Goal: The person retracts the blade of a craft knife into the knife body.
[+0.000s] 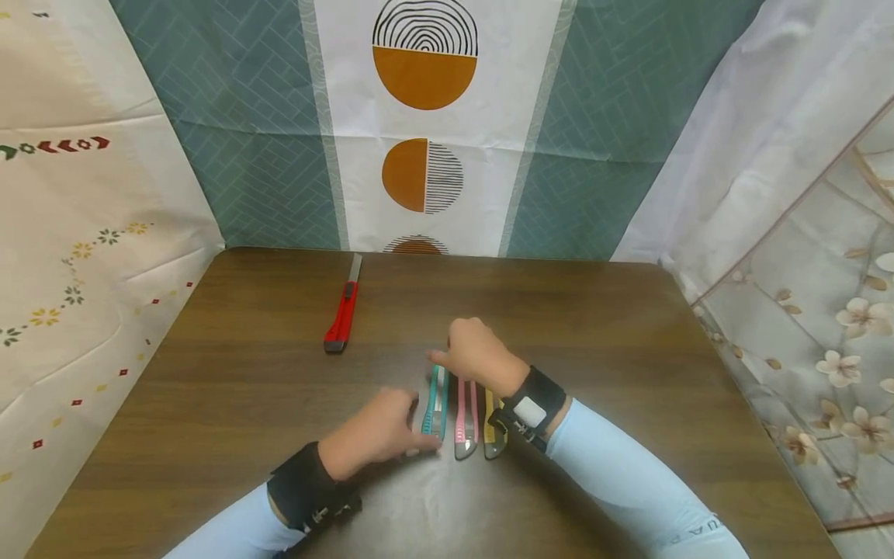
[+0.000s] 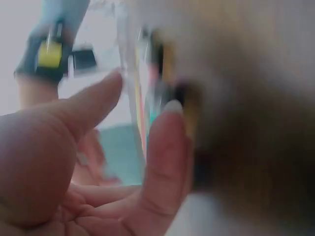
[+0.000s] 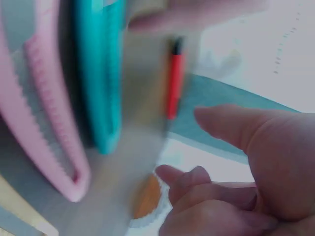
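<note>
Three box cutters lie side by side on the table: a teal one (image 1: 430,411), a pink one (image 1: 460,428) and a yellow one (image 1: 490,439). My left hand (image 1: 373,431) is beside the teal box cutter's near half, thumb and fingers spread apart. Over the far ends of the teal and pink box cutters is my right hand (image 1: 485,359), its thumb stretched out and its other fingers bent. Nothing shows between its thumb and fingers in the right wrist view, where the teal box cutter (image 3: 101,73) and the pink one (image 3: 61,113) lie alongside. The left wrist view is badly blurred.
A red box cutter (image 1: 342,314) with its blade out lies toward the back left of the brown wooden table (image 1: 594,326). Patterned cloth (image 1: 447,124) hangs behind the table's back edge, with more cloth at both sides.
</note>
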A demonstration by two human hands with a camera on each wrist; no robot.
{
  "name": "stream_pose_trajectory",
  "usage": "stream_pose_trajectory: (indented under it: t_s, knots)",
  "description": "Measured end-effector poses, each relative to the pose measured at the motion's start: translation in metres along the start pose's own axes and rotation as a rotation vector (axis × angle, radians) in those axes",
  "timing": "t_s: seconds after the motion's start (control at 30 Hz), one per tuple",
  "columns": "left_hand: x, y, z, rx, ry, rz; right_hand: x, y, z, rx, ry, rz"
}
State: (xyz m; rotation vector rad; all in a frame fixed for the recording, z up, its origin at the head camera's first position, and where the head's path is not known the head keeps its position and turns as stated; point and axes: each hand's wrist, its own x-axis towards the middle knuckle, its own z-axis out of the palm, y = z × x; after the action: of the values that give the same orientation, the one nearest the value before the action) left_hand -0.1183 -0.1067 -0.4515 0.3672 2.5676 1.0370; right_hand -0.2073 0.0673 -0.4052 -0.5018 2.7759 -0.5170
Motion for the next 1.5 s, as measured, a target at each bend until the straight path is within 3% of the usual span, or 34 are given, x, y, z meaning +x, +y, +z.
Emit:
stream_pose_trajectory:
  t_s: [0.07,0.2,0.3,0.37,0.47,0.53,0.8,1.17,1.37,1.5]
  knots:
    - [0.006,-0.013,-0.020,0.025,0.057,-0.012,-0.006,0.001,-0.006,0.070,0.042,-0.022]
    - [0.026,-0.047,-0.069,0.124,0.250,-0.005,-0.015,0.007,-0.015,0.223,0.091,-0.064]
    - [0.038,-0.074,-0.105,0.211,0.340,-0.079,-0.016,0.013,-0.017,0.329,0.096,-0.142]
    - [0.044,-0.087,-0.124,0.229,0.328,-0.165,-0.015,0.017,-0.017,0.390,0.088,-0.202]
    - [0.049,-0.100,-0.142,0.155,0.229,-0.300,-0.013,0.021,-0.016,0.447,0.071,-0.248]
    - [0.052,-0.104,-0.149,0.098,0.172,-0.351,-0.012,0.023,-0.015,0.464,0.067,-0.251]
    - [0.064,-0.101,-0.154,0.028,0.094,-0.389,-0.011,0.023,-0.013,0.490,0.045,-0.245]
    - [0.075,-0.089,-0.143,-0.063,0.101,-0.394,-0.004,0.017,-0.005,0.515,0.031,-0.271]
    - [0.072,-0.089,-0.128,-0.118,0.117,-0.358,0.000,0.020,0.000,0.533,0.024,-0.245]
    - [0.065,-0.078,-0.110,-0.174,0.122,-0.299,0.000,0.023,0.001,0.558,0.011,-0.217]
